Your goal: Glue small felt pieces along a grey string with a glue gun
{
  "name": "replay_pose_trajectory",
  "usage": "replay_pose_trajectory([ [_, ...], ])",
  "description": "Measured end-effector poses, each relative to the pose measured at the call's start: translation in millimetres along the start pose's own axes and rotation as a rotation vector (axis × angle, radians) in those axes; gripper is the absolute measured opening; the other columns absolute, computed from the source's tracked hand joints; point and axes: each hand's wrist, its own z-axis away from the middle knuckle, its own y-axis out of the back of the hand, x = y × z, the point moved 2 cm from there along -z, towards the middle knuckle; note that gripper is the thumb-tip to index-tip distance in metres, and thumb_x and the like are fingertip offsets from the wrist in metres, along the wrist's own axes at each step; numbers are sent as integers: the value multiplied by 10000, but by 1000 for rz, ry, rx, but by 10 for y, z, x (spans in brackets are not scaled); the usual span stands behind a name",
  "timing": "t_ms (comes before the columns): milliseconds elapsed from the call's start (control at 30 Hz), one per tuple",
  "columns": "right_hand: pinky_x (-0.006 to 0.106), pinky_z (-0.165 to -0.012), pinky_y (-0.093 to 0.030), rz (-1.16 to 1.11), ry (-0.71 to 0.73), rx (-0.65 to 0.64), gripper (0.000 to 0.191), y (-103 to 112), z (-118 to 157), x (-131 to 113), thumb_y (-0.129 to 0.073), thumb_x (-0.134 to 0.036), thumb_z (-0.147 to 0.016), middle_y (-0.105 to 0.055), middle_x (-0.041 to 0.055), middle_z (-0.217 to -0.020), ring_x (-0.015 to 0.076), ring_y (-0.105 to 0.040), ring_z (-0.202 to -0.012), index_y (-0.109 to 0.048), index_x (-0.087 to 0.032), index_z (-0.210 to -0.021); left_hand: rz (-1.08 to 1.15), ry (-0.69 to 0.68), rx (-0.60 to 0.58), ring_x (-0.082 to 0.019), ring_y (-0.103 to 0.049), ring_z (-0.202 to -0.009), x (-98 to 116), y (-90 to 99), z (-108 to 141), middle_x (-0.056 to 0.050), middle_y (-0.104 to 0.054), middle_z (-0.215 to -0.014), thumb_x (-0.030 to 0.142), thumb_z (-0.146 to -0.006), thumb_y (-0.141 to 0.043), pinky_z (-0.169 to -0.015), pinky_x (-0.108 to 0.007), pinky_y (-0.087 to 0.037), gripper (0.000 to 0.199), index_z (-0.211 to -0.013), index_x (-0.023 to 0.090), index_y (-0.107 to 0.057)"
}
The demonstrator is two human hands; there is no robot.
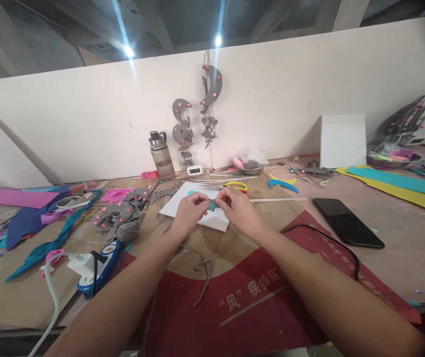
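Between the fingertips of both hands is a small teal star, held just above a white board. My left hand pinches its left side, and my right hand pinches its right side. On the board, left of the star, lies a teal flower-shaped piece. Scissors with yellow handles rest right behind my right hand. A grey string lies loosely on the red and brown cardboard between my forearms.
A black phone and a black cable lie at right. To the left are a blue power strip with a white plug, grey yarn and coloured felt strips. A bottle stands at the back near hanging moon ornaments.
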Motion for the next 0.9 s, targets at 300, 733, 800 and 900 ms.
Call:
replay_pose_trajectory([
  [300,246,-640,-365,30,-61,-22,60,-79,73,60,-499,-165,-824,-554,4,-738,121,-501,-689,-530,-181,-775,217,120,-50,-85,-495,-522,-136,-92,132,5,-588,-652,298,-683,-634,-431,-197,-339,168,-773,155,-628],
  [733,268,-715,-384,119,43,-27,63,-98,105,14,-459,-178,-868,-547,40,-855,151,-504,-789,-503,-195,-826,198,103,32,-71,-454,-461,-151,-39,131,34,-545,-514,302,-684,-625,-452,-190,-318,152,-742,161,-621],
  [800,275,-720,-385,139,54,-35,59,-98,112,6,-457,-188,-872,-546,44,-863,156,-504,-790,-501,-197,-834,216,96,33,-81,-489,-474,-146,-40,130,25,-565,-524,295,-679,-626,-473,-197,-356,148,-735,158,-618],
  [900,278,-722,-385,149,74,-47,44,-109,111,8,-472,-191,-865,-547,44,-864,158,-506,-788,-502,-198,-835,260,100,34,-97,-540,-507,-141,-44,131,10,-594,-554,293,-670,-636,-502,-208,-404,155,-725,151,-612],
])
